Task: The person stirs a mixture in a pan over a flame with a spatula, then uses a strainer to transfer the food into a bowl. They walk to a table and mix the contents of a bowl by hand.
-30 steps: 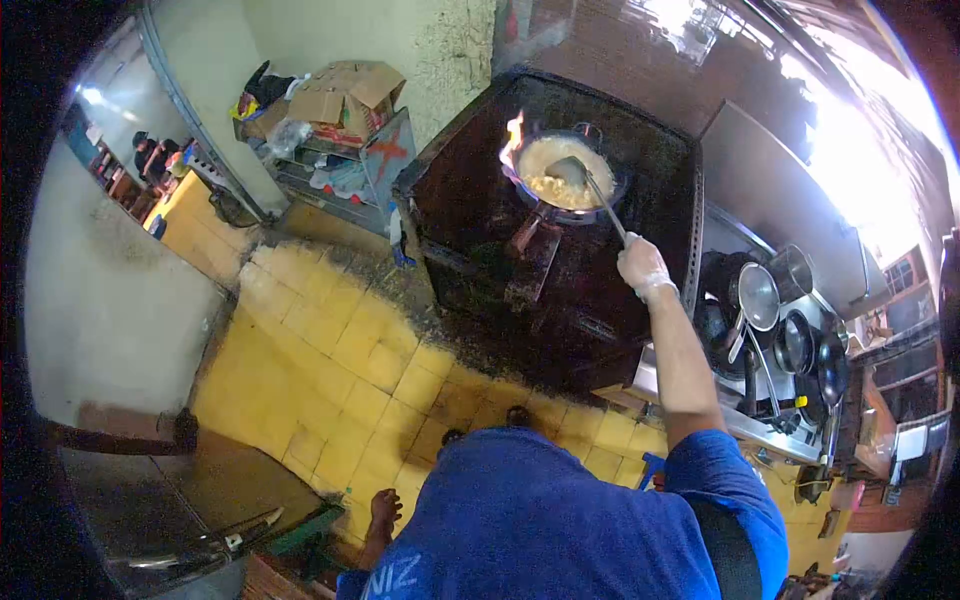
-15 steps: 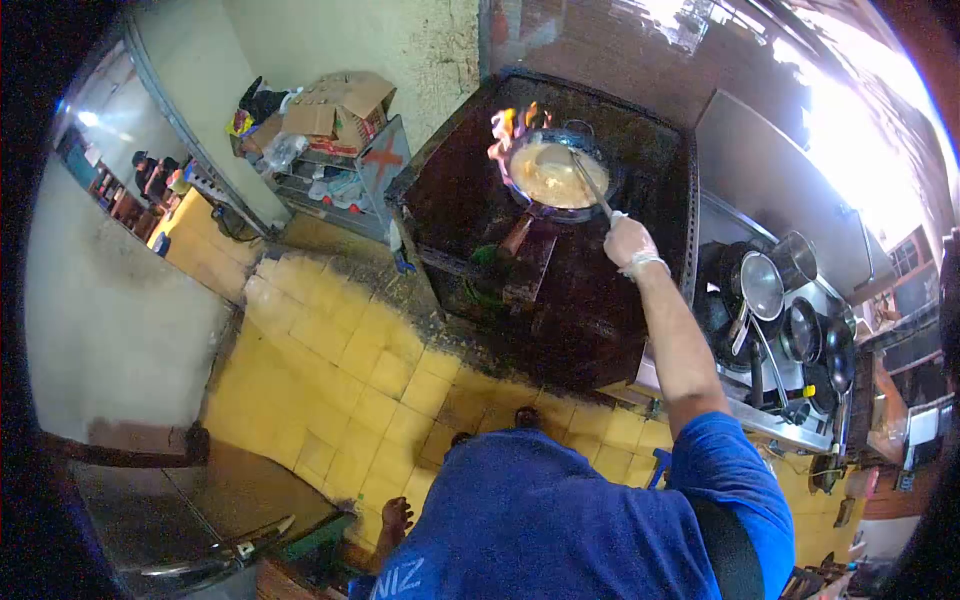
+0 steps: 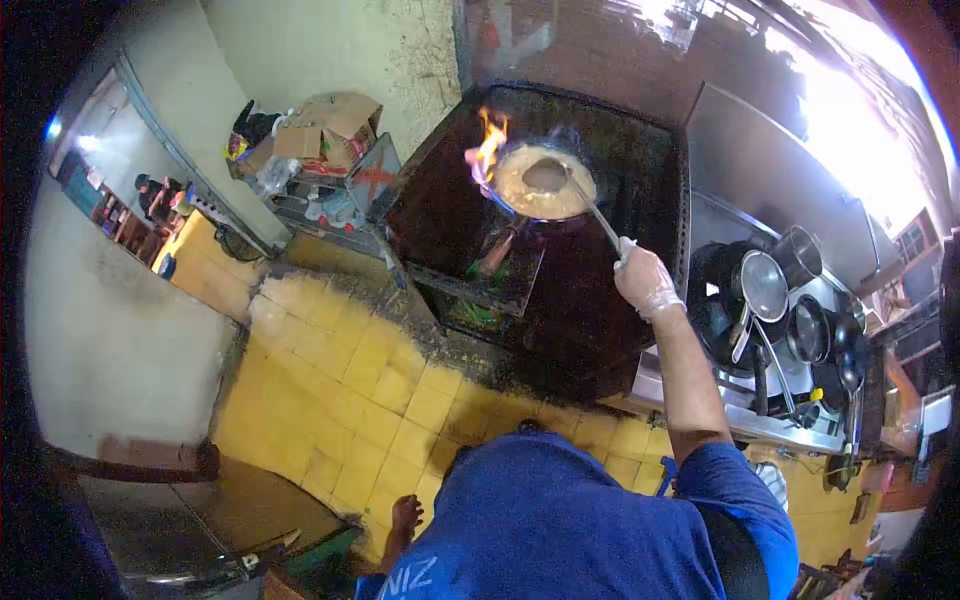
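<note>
My right hand (image 3: 645, 279), in a clear plastic glove, is closed around the long handle of a ladle (image 3: 592, 208). The ladle's bowl rests in a pale, bubbling sauce (image 3: 530, 199) that fills a wide pan. That pan sits over the dark stove (image 3: 600, 310), its wooden handle (image 3: 497, 252) pointing towards me. Flames (image 3: 487, 145) rise at its left edge. Low at my left side hangs my left hand (image 3: 406, 513), bare and holding nothing, with its fingers loosely bent and apart.
Right of the stove, a steel counter holds a strainer (image 3: 764, 286), pots (image 3: 797, 258) and several utensils. On the left stands a metal shelf with a cardboard box (image 3: 330, 130) and plastic bags. Another person (image 3: 155, 200) is beyond the doorway. Yellow tiles (image 3: 330, 360) cover the floor.
The ladle has shifted, its bowl now showing darker near the middle of the pan. My right hand sits slightly lower. The whole view has moved a little; my left hand still hangs down.
</note>
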Tool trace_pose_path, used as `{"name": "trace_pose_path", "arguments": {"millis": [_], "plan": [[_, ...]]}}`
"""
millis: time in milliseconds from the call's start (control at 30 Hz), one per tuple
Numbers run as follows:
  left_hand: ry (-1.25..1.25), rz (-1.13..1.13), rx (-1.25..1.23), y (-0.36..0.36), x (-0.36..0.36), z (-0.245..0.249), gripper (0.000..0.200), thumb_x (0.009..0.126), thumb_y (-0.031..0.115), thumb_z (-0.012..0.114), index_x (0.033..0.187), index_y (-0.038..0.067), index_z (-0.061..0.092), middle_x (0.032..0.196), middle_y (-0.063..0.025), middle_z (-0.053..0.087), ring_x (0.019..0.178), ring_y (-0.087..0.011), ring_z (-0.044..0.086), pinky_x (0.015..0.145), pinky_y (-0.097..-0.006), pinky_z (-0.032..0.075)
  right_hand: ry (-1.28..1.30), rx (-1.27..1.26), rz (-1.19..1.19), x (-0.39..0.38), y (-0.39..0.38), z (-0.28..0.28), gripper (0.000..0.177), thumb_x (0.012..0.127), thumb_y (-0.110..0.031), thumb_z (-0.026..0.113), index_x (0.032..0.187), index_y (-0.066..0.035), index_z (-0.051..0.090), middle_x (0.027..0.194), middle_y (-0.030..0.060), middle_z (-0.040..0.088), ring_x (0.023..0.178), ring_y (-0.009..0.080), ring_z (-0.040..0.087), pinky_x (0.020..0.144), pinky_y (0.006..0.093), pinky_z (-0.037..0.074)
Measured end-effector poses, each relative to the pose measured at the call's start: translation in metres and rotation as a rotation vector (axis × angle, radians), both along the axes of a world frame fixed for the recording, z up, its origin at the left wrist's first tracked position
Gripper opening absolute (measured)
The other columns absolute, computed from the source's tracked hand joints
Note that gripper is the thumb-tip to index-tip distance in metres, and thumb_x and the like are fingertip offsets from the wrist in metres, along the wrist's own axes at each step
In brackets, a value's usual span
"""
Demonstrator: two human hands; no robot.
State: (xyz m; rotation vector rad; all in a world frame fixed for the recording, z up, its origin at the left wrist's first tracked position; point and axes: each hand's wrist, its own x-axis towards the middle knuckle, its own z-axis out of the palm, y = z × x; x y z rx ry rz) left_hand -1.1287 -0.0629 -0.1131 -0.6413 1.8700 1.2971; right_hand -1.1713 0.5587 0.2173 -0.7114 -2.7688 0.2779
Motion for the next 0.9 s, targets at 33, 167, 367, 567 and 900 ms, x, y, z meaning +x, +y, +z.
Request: {"name": "trace_pose_path", "arguments": {"millis": [33, 167, 367, 567, 900], "plan": [[0.001, 0.034, 0.052, 0.002, 0.000, -0.001, 0.024, 0.082, 0.023, 0.056, 0.104, 0.012, 0.053, 0.078, -0.0033, 0.056, 0.065, -0.0159, 0.054, 0.046, -0.0326, 0.041, 0.004, -0.012, -0.015, -0.002, -0.002, -0.005, 0.022, 0.077, -0.008, 0.046, 0.094, 0.005, 0.051, 0.075, 0.0235, 0.061, 0.073, 0.0377, 0.061, 0.066, 0.0458, 0.049], [-0.010, -0.050, 0.105, 0.019, -0.008, -0.007, 0.025, 0.083, 0.025, 0.054, 0.104, 0.012, 0.053, 0.081, -0.0027, 0.055, 0.067, -0.0150, 0.053, 0.048, -0.0344, 0.041, -0.066, -0.021, -0.025, -0.012, 0.009, -0.029, 0.022, 0.078, -0.009, 0.045, 0.095, 0.004, 0.051, 0.075, 0.0243, 0.061, 0.073, 0.0386, 0.060, 0.067, 0.0477, 0.048], [0.001, -0.364, 0.213, -0.028, -0.030, -0.126, 0.027, 0.086, 0.030, 0.050, 0.099, 0.007, 0.054, 0.078, -0.0029, 0.055, 0.062, -0.0159, 0.050, 0.048, -0.0302, 0.040, 0.146, -0.039, -0.047, 0.010, -0.018, -0.006, 0.019, 0.080, -0.008, 0.043, 0.093, 0.002, 0.052, 0.076, 0.0261, 0.059, 0.076, 0.0407, 0.059, 0.068, 0.0481, 0.048], [-0.029, -0.156, 0.244, -0.034, -0.089, -0.036, 0.016, 0.081, 0.027, 0.057, 0.091, 0.014, 0.054, 0.075, -0.0010, 0.055, 0.059, -0.0159, 0.053, 0.048, -0.0302, 0.041, 0.021, -0.112, -0.119, -0.016, -0.042, -0.015, 0.018, 0.079, -0.007, 0.044, 0.091, 0.003, 0.052, 0.079, 0.0262, 0.059, 0.080, 0.0401, 0.059, 0.072, 0.0467, 0.047], [-0.144, -0.175, 0.384, -0.123, -0.177, -0.066, 0.019, 0.081, 0.031, 0.057, 0.093, 0.017, 0.054, 0.078, 0.0005, 0.057, 0.067, -0.0194, 0.056, 0.051, -0.0387, 0.043, 0.197, -0.191, -0.434, -0.060, -0.077, -0.033, 0.024, 0.078, -0.015, 0.048, 0.094, 0.002, 0.054, 0.088, 0.0281, 0.058, 0.088, 0.0420, 0.056, 0.078, 0.0461, 0.045]]}}
